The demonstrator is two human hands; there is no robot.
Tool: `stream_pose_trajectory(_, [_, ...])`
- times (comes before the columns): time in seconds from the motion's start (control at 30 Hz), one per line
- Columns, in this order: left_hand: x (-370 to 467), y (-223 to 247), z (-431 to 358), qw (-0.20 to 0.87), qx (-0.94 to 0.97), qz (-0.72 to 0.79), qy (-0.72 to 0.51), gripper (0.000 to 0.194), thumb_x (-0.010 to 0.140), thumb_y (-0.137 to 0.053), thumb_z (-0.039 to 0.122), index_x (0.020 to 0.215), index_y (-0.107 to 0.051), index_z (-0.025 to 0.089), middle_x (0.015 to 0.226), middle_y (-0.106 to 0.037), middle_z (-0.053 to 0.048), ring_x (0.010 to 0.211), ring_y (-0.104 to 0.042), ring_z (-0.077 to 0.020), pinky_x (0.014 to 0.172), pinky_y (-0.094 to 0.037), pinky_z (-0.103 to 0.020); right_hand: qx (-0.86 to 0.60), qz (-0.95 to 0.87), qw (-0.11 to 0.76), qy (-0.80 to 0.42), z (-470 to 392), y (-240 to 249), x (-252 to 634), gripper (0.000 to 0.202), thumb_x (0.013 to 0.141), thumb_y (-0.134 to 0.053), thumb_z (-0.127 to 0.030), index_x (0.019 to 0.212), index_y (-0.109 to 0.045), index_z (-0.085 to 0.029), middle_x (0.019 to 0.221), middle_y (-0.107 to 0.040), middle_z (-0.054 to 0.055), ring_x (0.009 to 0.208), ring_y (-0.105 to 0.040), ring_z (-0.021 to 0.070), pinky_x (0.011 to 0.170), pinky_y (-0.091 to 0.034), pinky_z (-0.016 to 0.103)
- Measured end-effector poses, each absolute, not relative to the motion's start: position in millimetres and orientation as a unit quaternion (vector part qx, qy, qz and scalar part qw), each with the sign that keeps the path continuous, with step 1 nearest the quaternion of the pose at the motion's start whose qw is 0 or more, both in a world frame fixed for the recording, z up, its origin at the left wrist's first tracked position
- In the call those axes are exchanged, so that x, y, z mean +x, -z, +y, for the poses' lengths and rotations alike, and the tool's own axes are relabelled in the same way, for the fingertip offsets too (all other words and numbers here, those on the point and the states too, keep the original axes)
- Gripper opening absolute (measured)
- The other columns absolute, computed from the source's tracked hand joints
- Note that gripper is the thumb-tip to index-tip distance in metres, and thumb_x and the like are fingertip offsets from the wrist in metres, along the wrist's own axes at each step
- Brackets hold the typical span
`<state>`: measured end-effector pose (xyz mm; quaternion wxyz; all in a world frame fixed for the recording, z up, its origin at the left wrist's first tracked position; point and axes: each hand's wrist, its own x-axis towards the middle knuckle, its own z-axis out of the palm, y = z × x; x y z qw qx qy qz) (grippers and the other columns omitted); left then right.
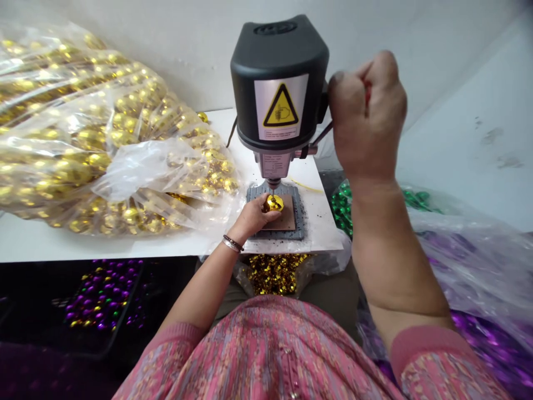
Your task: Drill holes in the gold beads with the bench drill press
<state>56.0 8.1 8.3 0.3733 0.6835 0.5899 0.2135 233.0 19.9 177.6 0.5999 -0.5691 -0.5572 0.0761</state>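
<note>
Now we pinch a shiny gold bead (273, 203) in our left hand (252, 218) fingertips, under the drill bit (273, 184). It looks light, hard and slippery, so we grip its sides. Our right hand (366, 114) is a tight fist around the drill press (280, 83) lever.

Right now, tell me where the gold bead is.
In the head view the gold bead sits centre frame under the drill press, pinched by the left hand on the grey base plate.
</note>
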Motion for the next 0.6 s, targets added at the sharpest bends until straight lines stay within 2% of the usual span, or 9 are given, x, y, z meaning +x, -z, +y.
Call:
stream_pose_trajectory(0.13, [55,-5,8,0.409,0.678,0.561,-0.241,0.055,0.079,-0.082,0.024,0.131,-0.068,0.012,0.104,-0.077,-0.008,0.089,-0.068,-0.0196,0.085,-0.053,-0.030,-0.509,-0.625,0.592,0.001,-10,-146,241,0.026,0.095,-0.051,-0.034,0.079,-0.035,-0.020,0.069,-0.035,-0.007,0.064,-0.030,0.0035,0.068,-0.036,0.020])
stream_pose_trajectory(0.27, [54,2,10,0.421,0.667,0.553,-0.267,0.053,0.076,-0.084,0.025,0.125,-0.070,0.015,0.102,-0.077,-0.006,0.086,-0.067,-0.0196,0.081,-0.052,-0.029,-0.518,-0.647,0.552,0.090,-32,-109,247,0.017,0.091,-0.051,-0.035,0.084,-0.046,-0.020,0.071,-0.042,-0.003,0.064,-0.040,0.0064,0.068,-0.041,0.024])
stream_pose_trajectory(0.5, [53,9,10,0.414,0.668,0.554,-0.277,0.059,0.076,-0.084,0.024,0.132,-0.067,0.017,0.111,-0.076,-0.008,0.094,-0.068,-0.0212,0.086,-0.053,-0.031,-0.531,-0.643,0.532,0.148,-36,-74,248,0.019,0.094,-0.046,-0.037,0.088,-0.053,-0.021,0.070,-0.043,0.000,0.064,-0.044,0.0111,0.066,-0.043,0.029])
stream_pose_trajectory(0.6, [53,9,9,0.401,0.678,0.556,-0.267,0.053,0.077,-0.084,0.027,0.128,-0.069,0.018,0.110,-0.076,-0.006,0.094,-0.068,-0.0211,0.090,-0.052,-0.032,-0.527,-0.634,0.544,0.155,-34,-67,248,0.019,0.094,-0.047,-0.037,0.087,-0.052,-0.020,0.072,-0.046,0.001,0.065,-0.045,0.0117,0.066,-0.043,0.029])
